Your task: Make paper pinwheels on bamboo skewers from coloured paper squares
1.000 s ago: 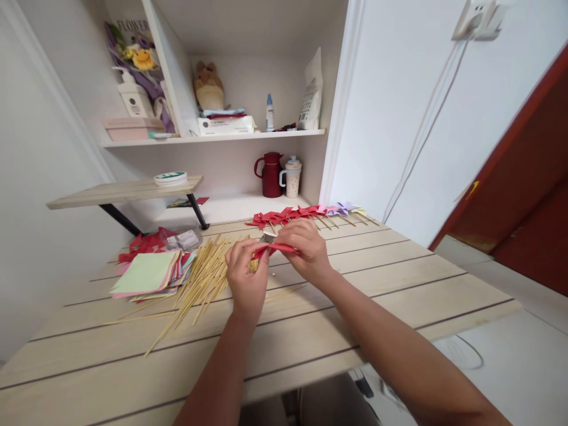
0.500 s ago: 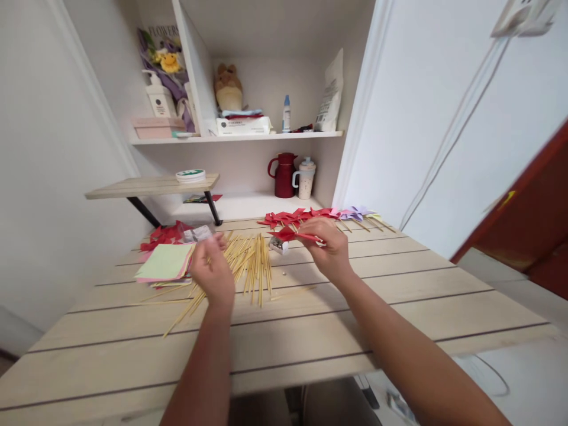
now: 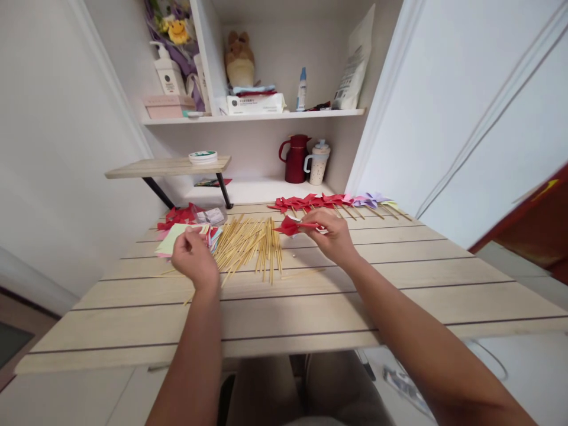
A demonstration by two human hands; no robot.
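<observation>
My right hand (image 3: 331, 236) pinches a red folded paper piece (image 3: 288, 226) with pointed flaps, holding it above the table right of the sticks. My left hand (image 3: 195, 257) has its fingers curled together over the right side of a stack of coloured paper squares (image 3: 171, 239), pale green on top. Whether anything small is between those fingers is hidden. Between my hands, many thin wooden sticks (image 3: 244, 242) lie spread on the table. A small box behind the red paper is mostly covered.
Red paper pinwheels (image 3: 306, 202) on sticks lie in a row at the back, with purple ones (image 3: 370, 200) at their right end. More red paper (image 3: 180, 216) and a clear packet (image 3: 210, 215) lie back left, near a small raised shelf (image 3: 168, 167). A red jug (image 3: 296, 160) and a cup (image 3: 318, 163) stand behind.
My left hand has moved left, from beside the sticks to over the paper stack. My right hand still holds the red paper. The view has tilted down and shifted left.
</observation>
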